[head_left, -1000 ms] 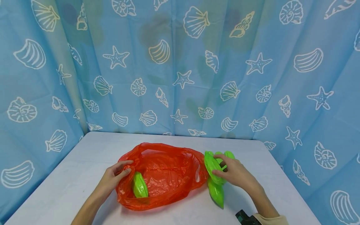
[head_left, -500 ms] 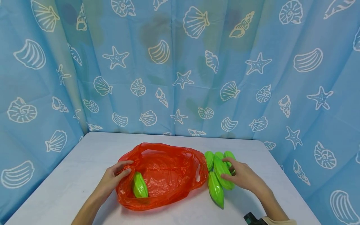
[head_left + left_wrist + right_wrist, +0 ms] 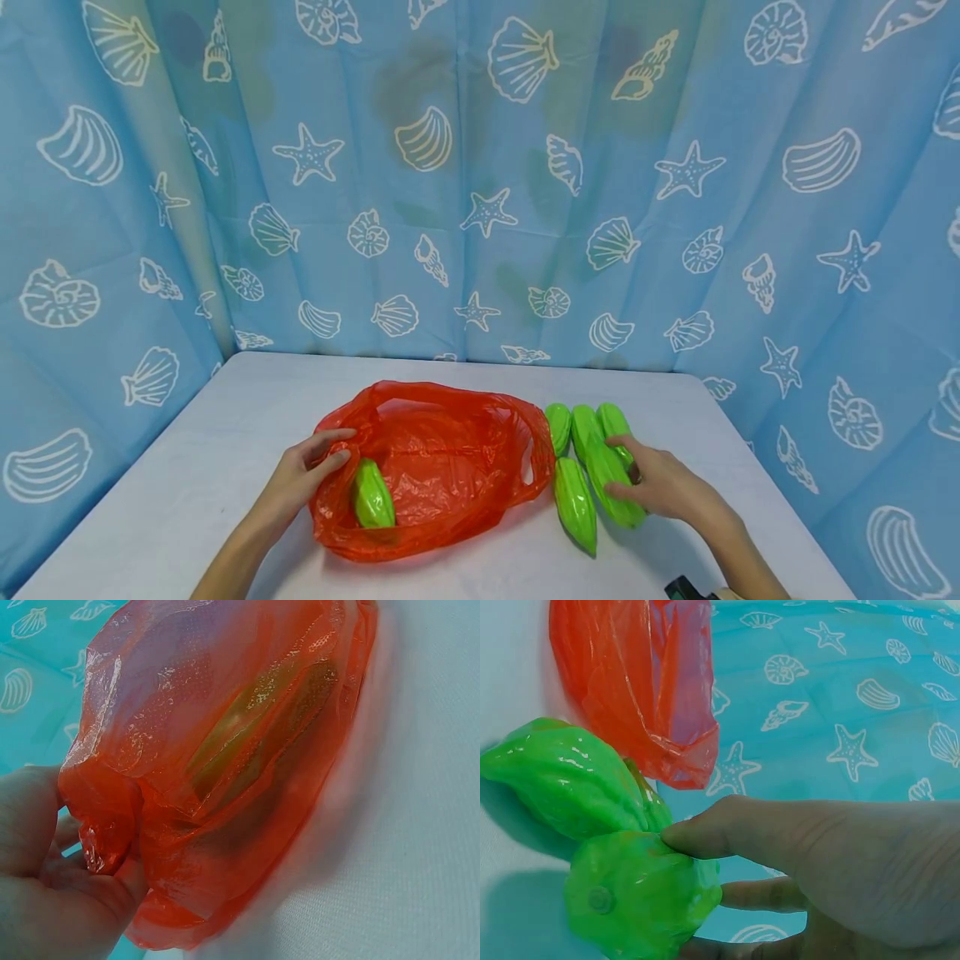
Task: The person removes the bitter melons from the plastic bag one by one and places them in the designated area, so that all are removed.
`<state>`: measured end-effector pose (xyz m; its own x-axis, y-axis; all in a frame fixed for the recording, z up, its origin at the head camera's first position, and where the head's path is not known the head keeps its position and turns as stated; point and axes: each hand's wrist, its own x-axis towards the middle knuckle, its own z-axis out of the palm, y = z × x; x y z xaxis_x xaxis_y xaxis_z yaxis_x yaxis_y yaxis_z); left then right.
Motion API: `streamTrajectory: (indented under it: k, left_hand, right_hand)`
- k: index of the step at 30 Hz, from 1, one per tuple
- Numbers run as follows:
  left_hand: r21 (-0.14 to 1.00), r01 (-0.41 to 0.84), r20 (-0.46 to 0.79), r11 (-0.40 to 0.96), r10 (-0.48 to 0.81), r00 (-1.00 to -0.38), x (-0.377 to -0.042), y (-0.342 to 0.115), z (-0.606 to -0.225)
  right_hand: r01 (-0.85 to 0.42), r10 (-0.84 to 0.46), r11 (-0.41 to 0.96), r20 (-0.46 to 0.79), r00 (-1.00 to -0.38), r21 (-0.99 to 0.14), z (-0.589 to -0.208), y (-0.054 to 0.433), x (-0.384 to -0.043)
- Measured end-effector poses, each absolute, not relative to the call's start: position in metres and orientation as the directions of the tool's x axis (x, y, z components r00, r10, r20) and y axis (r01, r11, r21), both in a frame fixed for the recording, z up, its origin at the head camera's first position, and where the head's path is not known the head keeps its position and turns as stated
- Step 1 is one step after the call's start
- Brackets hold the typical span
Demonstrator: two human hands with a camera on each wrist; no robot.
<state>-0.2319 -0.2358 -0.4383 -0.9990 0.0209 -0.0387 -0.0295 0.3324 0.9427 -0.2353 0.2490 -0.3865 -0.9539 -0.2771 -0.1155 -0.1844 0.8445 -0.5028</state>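
Note:
My left hand (image 3: pixel 296 475) pinches the left rim of a red plastic bag (image 3: pixel 457 450). The bag's mouth gapes wide, and one shiny green ribbed gourd (image 3: pixel 372 493) lies inside at its left. Through the thin plastic this gourd shows dimly in the left wrist view (image 3: pixel 255 727). Right of the bag, my right hand (image 3: pixel 667 483) holds another green ribbed gourd (image 3: pixel 609 479) between thumb and fingers. Its blunt stem end faces the camera in the right wrist view, where the thumb (image 3: pixel 705 829) presses its upper side.
Beside the held gourd, a pointed green gourd (image 3: pixel 576 508) lies on the white table (image 3: pixel 225 467). More of them, a left one (image 3: pixel 558 427), a middle one (image 3: pixel 583 427) and a right one (image 3: pixel 611 418), lie behind. A blue shell-patterned curtain (image 3: pixel 420 192) surrounds the table.
My right hand has moved right and toward me, carrying the gourd away from the bag's right edge. The left hand and the bag have stayed put.

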Motion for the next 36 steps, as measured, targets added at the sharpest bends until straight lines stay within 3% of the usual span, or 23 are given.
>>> streamTrajectory:
  k: [21,36]
  left_hand:
    - [0.940,-0.043,-0.047,0.338,0.004,-0.999,-0.232,-0.235,-0.437]
    - [0.930,-0.057,-0.056,0.362,-0.015,-0.998,-0.230,-0.233,-0.438]
  right_hand:
    - [0.008,-0.212,0.851,-0.359,-0.909,-0.525,-0.388,0.251,-0.231]
    - [-0.022,-0.219,0.855,-0.322,-0.921,-0.518,-0.400,0.248,-0.237]
